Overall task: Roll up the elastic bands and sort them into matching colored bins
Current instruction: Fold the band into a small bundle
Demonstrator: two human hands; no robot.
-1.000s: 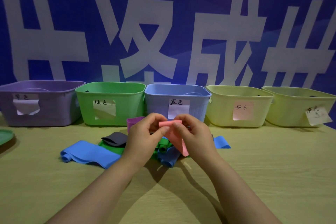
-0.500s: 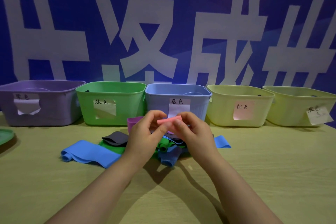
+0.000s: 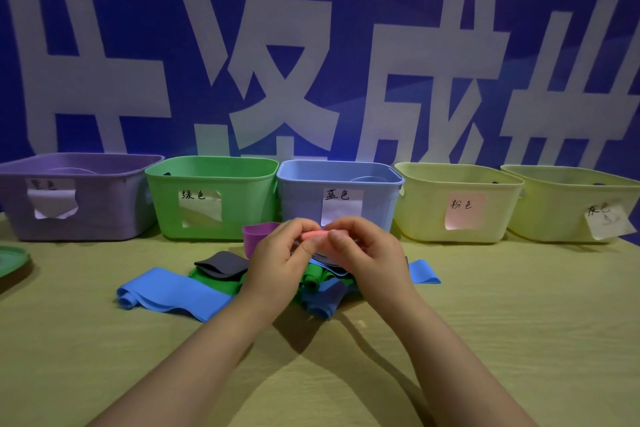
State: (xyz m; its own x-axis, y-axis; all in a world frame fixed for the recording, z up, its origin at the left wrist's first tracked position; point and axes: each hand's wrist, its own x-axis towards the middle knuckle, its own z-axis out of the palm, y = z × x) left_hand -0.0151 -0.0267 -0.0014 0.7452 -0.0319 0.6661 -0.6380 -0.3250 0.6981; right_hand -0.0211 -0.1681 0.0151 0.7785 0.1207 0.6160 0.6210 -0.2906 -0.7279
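both hands, left hand (image 3: 277, 258) and right hand (image 3: 367, 253), pinch the pink band (image 3: 313, 236) between fingertips, held above the near pile so it can be wound tight. its bin (image 3: 457, 180), labelled pink, waits far right of centre.

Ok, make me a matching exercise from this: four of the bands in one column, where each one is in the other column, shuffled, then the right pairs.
Bands:
1. pink band
2. grey band
3. purple band
4. long blue band

Places:
A. flat on the table, leftmost of the pile
B. pinched between left hand and right hand
C. lying on a green band
D. standing on edge just behind the left hand

Pairs: 1-B, 2-C, 3-D, 4-A
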